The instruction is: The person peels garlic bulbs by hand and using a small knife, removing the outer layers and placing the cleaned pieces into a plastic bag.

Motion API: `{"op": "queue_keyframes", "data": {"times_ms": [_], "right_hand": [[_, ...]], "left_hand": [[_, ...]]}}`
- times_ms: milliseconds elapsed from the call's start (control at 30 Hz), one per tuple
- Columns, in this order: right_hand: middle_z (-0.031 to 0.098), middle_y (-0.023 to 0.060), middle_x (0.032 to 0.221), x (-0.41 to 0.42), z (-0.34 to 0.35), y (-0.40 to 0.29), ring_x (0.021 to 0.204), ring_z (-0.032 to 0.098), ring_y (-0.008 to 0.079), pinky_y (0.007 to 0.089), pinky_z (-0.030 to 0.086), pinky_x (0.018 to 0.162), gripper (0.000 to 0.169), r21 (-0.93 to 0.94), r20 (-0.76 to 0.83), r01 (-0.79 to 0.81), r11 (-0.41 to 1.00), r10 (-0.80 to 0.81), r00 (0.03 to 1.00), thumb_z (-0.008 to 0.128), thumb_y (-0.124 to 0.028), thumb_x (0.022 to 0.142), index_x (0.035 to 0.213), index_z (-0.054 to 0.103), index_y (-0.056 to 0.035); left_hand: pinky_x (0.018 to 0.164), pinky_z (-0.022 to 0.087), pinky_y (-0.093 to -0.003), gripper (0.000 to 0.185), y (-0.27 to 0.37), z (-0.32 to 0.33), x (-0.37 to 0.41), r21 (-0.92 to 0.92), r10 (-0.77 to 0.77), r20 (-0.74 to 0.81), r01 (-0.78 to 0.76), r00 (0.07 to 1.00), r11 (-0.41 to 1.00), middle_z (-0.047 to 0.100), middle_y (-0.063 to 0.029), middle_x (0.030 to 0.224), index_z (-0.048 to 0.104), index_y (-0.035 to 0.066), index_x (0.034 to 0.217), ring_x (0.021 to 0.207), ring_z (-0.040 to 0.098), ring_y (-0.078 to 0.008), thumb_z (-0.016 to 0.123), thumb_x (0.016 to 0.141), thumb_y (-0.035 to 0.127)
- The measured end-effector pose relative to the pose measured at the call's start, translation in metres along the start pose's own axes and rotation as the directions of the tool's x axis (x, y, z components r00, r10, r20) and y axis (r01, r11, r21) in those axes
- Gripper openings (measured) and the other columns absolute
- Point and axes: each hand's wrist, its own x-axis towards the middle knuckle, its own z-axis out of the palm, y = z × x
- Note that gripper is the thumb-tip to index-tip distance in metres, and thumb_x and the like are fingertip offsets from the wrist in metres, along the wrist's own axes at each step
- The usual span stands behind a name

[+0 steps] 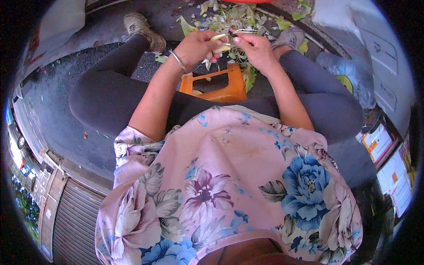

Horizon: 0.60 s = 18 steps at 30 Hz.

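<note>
My left hand (193, 48), with a bangle (178, 61) at the wrist, holds several pale yellow vegetable pieces (218, 37) between thumb and fingers. Just to its right, my right hand (256, 49) pinches a thin whitish vegetable strand (245, 31) between thumb and forefinger. The two hands are close together but apart. Beneath and beyond them, a loose heap of vegetable trimmings (228, 20) covers the ground, with leaves, thin stringy stems and white bits. My hands hide part of this heap.
An orange plastic stool (235, 84) stands between my legs. The rim of a red container (248, 1) shows at the top edge. Loose green leaves (250, 79) lie by the stool. On the right are a clear plastic bag (347, 73), a grey bin-like container (387, 63) and cartons (377, 142).
</note>
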Motion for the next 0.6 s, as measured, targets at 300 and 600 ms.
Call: {"op": "queue_keyframes", "data": {"times_ms": [300, 600], "right_hand": [[0.057, 0.0023, 0.07, -0.002, 0.005, -0.013, 0.057, 0.051, 0.0067, 0.0187, 0.038, 0.051, 0.033, 0.401, 0.046, -0.255, 0.88, 0.259, 0.965, 0.065, -0.03, 0.075, 0.089, 0.059, -0.0012], [0.061, 0.003, 0.074, -0.002, 0.005, -0.009, 0.063, 0.055, 0.0067, 0.0203, 0.043, 0.058, 0.021, 0.372, -0.056, -0.161, 0.914, 0.195, 0.979, 0.066, -0.017, 0.074, 0.087, 0.06, -0.0008]], "left_hand": [[0.067, 0.048, -0.0222, 0.029, 0.005, 0.002, -0.001, -0.209, 0.135, 0.033, -0.125, 0.99, 0.97, 0.058, -0.0075, 0.097, 0.05, 0.001, 0.114, 0.076, 0.056, -0.0115, 0.045, 0.088, 0.011], [0.076, 0.05, -0.028, 0.028, 0.007, 0.004, 0.0, -0.396, 0.123, 0.089, -0.078, 0.988, 0.915, 0.056, -0.0144, 0.103, 0.045, -0.001, 0.114, 0.089, 0.059, -0.0226, 0.042, 0.089, 0.01]]}}
